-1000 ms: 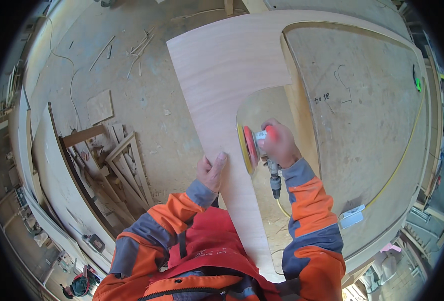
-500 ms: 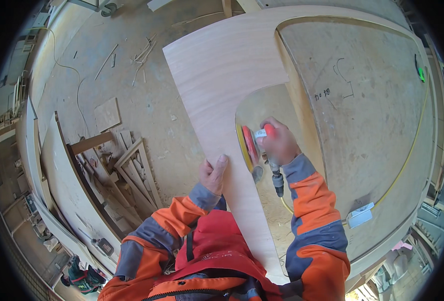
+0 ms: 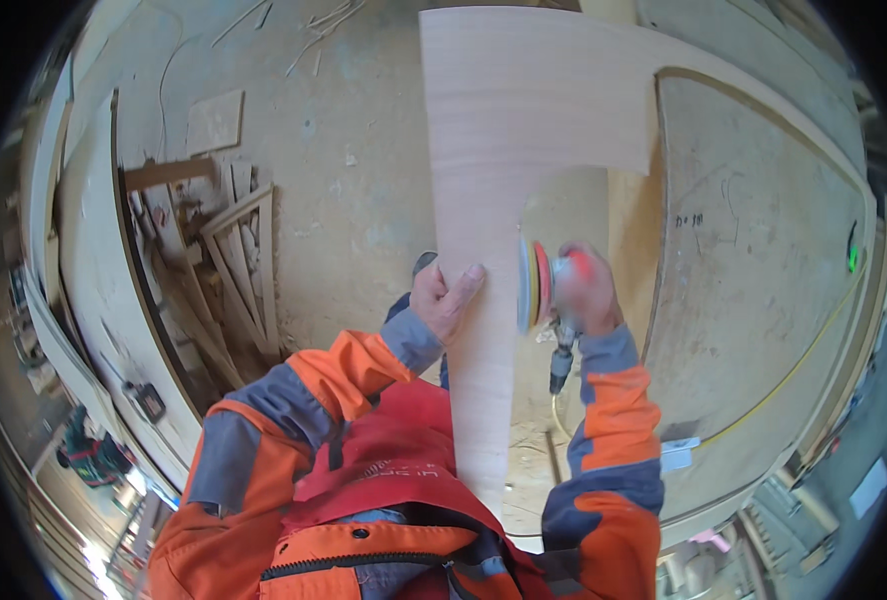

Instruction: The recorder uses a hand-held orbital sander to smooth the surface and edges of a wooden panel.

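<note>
A pale plywood panel (image 3: 503, 110) with a curved cut-out extends away from me, its narrow strip running back toward my body. My left hand (image 3: 445, 300) grips the strip's left edge, thumb on top and fingers hidden beneath. In my right hand (image 3: 591, 290) is a red-and-grey air sander (image 3: 569, 275), its round pad turned on edge against or very close to the inner cut edge of the strip. A hose fitting (image 3: 561, 368) hangs from the sander, with a pale yellow hose below it. Motion smears part of my right hand.
A large board with pencil marks (image 3: 753, 230) lies to the right, crossed by a yellow hose (image 3: 788, 375). Wood offcuts (image 3: 238, 250) fill a bin at left, beside a leaning panel (image 3: 98, 240). A white-blue box (image 3: 677, 455) sits near my right forearm. Another person (image 3: 93, 450) is far lower left.
The view has turned, so the panel appears farther right and straighter. The sander has slid along the cut edge toward me, now nearly level with my left hand. Both grips stay the same.
</note>
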A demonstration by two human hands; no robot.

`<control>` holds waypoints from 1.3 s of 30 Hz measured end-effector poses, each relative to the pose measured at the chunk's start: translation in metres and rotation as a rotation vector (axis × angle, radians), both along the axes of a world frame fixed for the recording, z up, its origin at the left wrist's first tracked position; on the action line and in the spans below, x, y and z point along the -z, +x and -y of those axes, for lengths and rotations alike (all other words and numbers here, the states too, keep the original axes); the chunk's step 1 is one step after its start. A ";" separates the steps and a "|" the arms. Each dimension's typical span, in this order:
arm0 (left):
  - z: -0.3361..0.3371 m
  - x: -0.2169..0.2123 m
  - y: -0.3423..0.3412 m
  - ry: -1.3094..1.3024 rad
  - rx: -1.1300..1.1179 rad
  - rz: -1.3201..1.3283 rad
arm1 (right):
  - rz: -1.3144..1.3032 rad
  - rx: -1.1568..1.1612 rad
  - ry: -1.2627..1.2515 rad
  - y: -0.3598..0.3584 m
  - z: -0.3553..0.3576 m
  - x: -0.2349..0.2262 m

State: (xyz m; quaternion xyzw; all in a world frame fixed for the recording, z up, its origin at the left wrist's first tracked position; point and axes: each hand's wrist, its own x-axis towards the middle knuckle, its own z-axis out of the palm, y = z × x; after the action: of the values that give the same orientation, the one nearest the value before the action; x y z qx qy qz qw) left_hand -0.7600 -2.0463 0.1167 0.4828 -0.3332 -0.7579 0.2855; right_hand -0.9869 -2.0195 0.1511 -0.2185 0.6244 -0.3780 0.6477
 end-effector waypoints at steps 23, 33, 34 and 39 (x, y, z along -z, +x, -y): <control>-0.009 -0.002 0.007 -0.034 0.063 0.034 | -0.138 -0.010 -0.107 0.014 -0.027 0.006; -0.016 0.000 0.009 -0.075 0.063 0.085 | -0.091 -0.013 -0.090 0.008 -0.025 0.010; -0.018 -0.002 0.010 -0.067 0.061 0.085 | -0.096 -0.037 -0.068 0.014 -0.041 0.007; -0.014 -0.003 0.010 -0.027 0.028 0.040 | -0.076 -0.063 0.009 0.017 -0.061 -0.005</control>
State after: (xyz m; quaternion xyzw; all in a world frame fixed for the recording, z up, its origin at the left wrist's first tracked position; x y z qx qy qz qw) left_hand -0.7497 -2.0321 0.1201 0.4894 -0.3557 -0.7474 0.2746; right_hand -0.9696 -1.9585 0.1558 -0.2492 0.6431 -0.3460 0.6361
